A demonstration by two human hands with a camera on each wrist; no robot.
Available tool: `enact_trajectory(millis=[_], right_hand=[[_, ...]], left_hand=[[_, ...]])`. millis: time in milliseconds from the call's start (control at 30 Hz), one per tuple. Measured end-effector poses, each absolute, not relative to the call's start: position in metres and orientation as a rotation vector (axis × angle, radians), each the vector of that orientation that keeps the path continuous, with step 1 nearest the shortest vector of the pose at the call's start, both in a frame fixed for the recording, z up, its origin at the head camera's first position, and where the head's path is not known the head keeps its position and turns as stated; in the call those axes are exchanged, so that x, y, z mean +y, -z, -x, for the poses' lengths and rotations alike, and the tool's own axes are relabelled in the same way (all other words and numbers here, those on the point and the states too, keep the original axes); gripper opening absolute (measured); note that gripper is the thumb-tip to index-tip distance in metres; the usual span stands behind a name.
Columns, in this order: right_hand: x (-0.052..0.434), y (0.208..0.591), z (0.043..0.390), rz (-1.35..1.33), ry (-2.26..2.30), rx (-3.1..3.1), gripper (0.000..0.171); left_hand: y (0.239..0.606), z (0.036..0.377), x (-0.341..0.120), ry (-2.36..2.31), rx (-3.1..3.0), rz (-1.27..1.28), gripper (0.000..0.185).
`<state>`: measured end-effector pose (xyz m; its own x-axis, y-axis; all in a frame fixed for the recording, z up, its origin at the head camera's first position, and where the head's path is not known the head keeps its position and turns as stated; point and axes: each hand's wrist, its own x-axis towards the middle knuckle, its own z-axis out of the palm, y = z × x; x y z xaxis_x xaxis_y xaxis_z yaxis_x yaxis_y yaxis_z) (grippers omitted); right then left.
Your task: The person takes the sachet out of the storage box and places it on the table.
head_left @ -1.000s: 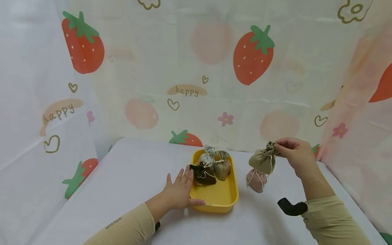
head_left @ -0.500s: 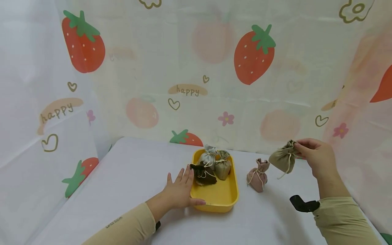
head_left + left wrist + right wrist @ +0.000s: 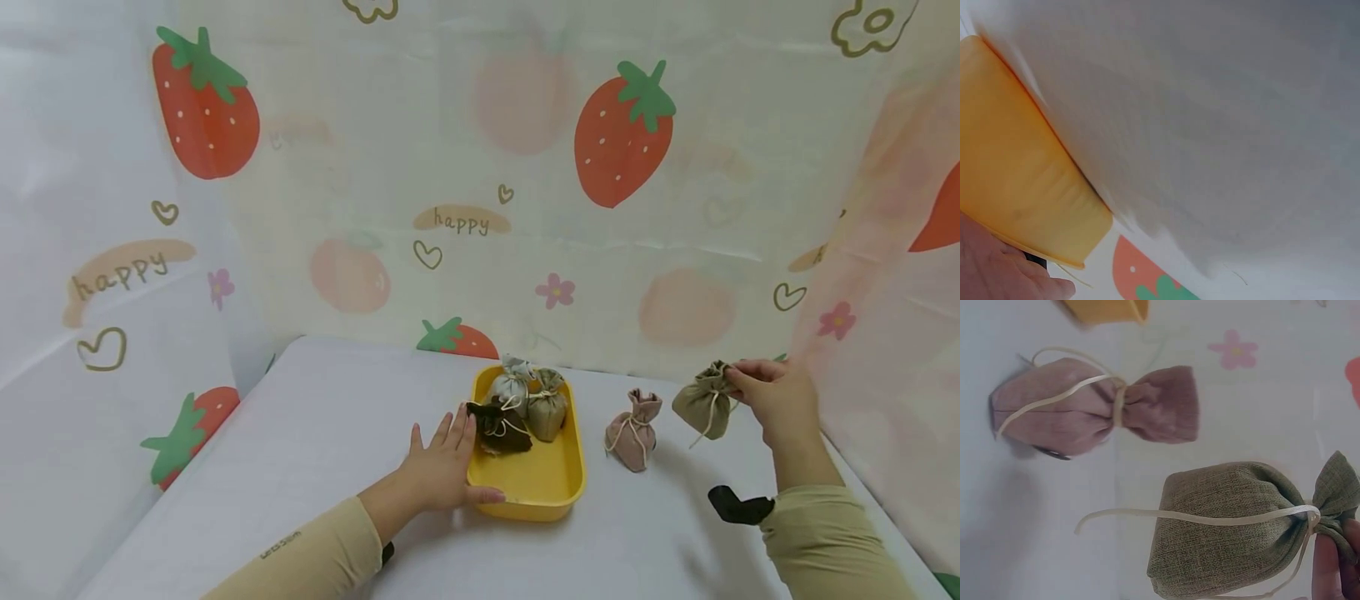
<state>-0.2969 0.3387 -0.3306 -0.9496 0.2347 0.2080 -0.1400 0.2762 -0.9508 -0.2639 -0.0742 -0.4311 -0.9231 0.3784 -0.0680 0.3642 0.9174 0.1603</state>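
We take the olive bag (image 3: 702, 404) to be light and soft: its woven cloth gathers into folds, and the body looks rounded by some filling, though we cannot tell what is inside. The fabric seems grippy rather than slippery, and nothing about it suggests fragility. The gathered neck above the cord (image 3: 1229, 520) is the best place to take hold, since the tie gives a narrow, firm waist and the body can swing beneath.

That is where our right hand (image 3: 780, 396) has it: its fingers pinch the neck, and the bag hangs tilted in the air, to the right of the pink bag (image 3: 630, 437) standing on the tabletop (image 3: 345, 417). Our left hand (image 3: 438, 471) lies with fingers spread and straight against the side of the yellow tray (image 3: 525, 487), gripping nothing. Inside the tray sit a dark brown bag (image 3: 512, 437), a pale grey bag (image 3: 508, 390) and a tan bag (image 3: 546, 412).

Compared with a second ago, when the olive bag overlaps the pink one in the head view, we now see it farther right, with the pink neck uncovered. Our left hand and the tray's bags look unchanged.
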Motion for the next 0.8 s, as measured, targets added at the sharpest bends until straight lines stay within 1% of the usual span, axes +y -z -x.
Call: enact_trajectory(millis=[200,467,667,800], right_hand=[[0.339,0.347,0.303,0.113,-1.695,-2.263,0.021],[0.335,0.36,0.306,0.195,-1.595,-2.336,0.006],[0.333,0.371,0.309,0.242,-1.562,-2.366,0.021],[0.332,0.38,0.312,0.266,-1.559,-2.379,0.027]], left_hand=[[0.432,0.264,-0.074,-0.219,2.987,-0.576,0.119],[0.432,0.264,-0.074,-0.23,2.984,-0.574,0.119],[0.432,0.264,-0.075,-0.229,2.982,-0.577,0.119],[0.433,0.265,-0.075,-0.224,2.985,-0.581,0.119]])
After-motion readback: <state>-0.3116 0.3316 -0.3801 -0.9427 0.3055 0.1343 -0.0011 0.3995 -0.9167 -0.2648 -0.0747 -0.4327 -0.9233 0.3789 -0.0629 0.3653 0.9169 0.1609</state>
